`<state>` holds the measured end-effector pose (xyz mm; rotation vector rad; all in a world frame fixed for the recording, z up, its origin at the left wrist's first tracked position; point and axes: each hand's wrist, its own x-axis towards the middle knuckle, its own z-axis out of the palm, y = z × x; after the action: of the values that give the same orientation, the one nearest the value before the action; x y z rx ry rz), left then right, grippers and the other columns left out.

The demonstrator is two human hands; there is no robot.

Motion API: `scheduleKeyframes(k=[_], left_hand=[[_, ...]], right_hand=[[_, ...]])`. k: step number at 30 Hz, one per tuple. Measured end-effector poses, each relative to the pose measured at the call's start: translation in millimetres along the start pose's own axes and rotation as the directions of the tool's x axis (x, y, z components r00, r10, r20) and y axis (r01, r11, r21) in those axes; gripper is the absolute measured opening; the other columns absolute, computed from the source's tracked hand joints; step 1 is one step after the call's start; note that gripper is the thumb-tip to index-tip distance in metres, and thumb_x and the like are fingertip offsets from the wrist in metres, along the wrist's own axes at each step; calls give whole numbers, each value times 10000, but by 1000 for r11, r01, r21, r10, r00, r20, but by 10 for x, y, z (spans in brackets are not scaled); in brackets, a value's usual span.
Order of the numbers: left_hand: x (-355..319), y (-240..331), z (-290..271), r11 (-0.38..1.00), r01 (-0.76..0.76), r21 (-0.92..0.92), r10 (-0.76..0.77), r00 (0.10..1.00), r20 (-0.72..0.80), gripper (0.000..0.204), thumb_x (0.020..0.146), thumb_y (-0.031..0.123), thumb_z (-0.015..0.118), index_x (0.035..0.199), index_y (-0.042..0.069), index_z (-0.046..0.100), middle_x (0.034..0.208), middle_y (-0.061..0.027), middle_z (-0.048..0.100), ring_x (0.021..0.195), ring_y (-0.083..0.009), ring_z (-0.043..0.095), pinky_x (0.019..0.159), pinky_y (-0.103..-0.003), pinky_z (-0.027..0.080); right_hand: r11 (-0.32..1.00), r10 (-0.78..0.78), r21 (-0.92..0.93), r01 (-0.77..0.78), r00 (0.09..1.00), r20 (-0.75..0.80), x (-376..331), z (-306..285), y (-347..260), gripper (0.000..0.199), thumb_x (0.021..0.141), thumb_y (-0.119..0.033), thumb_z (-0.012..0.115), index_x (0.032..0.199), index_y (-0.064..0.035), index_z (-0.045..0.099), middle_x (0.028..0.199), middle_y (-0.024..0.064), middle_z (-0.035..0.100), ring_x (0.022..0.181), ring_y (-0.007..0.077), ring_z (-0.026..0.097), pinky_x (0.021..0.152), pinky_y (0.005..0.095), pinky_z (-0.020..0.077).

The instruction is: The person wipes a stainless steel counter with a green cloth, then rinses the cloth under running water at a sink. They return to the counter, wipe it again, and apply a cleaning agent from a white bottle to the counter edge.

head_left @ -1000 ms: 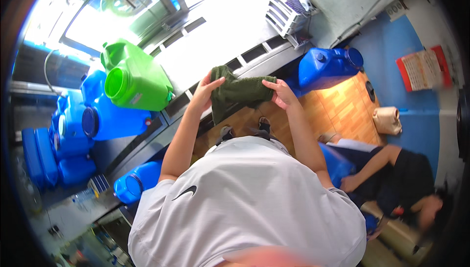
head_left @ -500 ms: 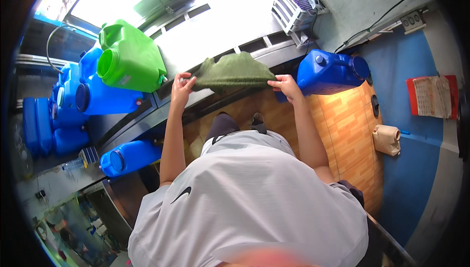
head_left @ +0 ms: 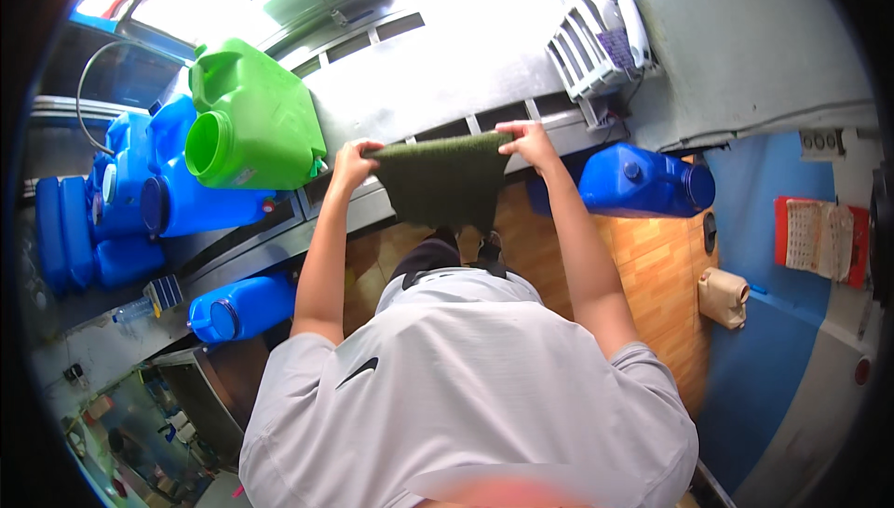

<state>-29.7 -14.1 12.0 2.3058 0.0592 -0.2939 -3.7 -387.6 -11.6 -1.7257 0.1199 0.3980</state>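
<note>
A dark green cloth (head_left: 441,177) is stretched between my two hands and hangs down over the floor in front of me. My left hand (head_left: 354,164) pinches its upper left corner, fingers closed. At the upper right corner, my right hand (head_left: 528,146) grips the cloth between thumb and fingers. To the left of my left hand stands an open-mouthed bright green jug (head_left: 265,112). A blue jug (head_left: 643,182) lies to the right of my right forearm.
A metal counter (head_left: 438,70) runs ahead, with a white slatted rack (head_left: 585,52) at its right end. Several blue jugs (head_left: 209,201) crowd the left, another blue jug (head_left: 244,308) sits lower. A beige jug (head_left: 723,297) is by the blue wall (head_left: 759,359), below a red-backed calendar (head_left: 819,238).
The cloth has swung from billowing up over the counter to hanging down below my hands. My right hand has risen slightly. The view has shifted a little.
</note>
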Motion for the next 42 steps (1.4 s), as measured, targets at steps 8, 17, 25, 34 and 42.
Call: scheduleKeyframes(k=[8, 17, 25, 34, 42], left_hand=[[1300, -32, -682, 989, -106, -105, 66, 943, -325, 231, 760, 53, 687, 955, 160, 752, 625, -36, 634, 529, -91, 515, 526, -273, 437], [1233, -609, 35, 968, 242, 72, -246, 967, 69, 194, 736, 137, 713, 925, 163, 745, 883, -97, 707, 838, -222, 667, 767, -343, 518], [1750, -970, 182, 931, 363, 33, -352, 919, -179, 394, 733, 172, 725, 1119, 164, 646, 1158, -173, 600, 1047, -313, 590, 881, -387, 479], [2307, -645, 1179, 906, 257, 336, -153, 940, -305, 579, 896, 329, 591, 1433, 256, 386, 1564, -114, 170, 1429, -411, 109, 1104, -640, 148], [2426, -900, 1494, 828, 187, 528, -7, 946, -323, 689, 883, 564, 492, 1491, 353, 248, 1592, -66, 93, 1455, -355, 48, 1077, -692, -9]], right_hand=[[836, -428, -486, 255, 857, -288, 1269, 139, -850, 250, 716, -49, 683, 943, -126, 753, 786, 149, 667, 726, 273, 626, 712, 364, 500], [718, -235, -681, 145, 971, -41, 1325, 334, -90, 177, 746, -40, 609, 854, -116, 726, 963, 75, 651, 943, 276, 592, 851, 373, 491], [746, -202, -628, 221, 974, 103, 2272, 380, -89, 233, 794, -131, 633, 1021, -79, 636, 1009, 147, 648, 951, 328, 617, 826, 405, 500], [303, -229, -828, 473, 879, 418, 2732, 1170, 350, 743, 853, -489, 595, 1487, -305, 253, 1580, 54, 134, 1432, 434, 40, 1056, 721, 133], [215, -266, -759, 614, 785, 560, 2813, 1125, 815, 676, 876, -592, 479, 1475, -342, 291, 1586, 18, 129, 1451, 373, 14, 1046, 735, 28]])
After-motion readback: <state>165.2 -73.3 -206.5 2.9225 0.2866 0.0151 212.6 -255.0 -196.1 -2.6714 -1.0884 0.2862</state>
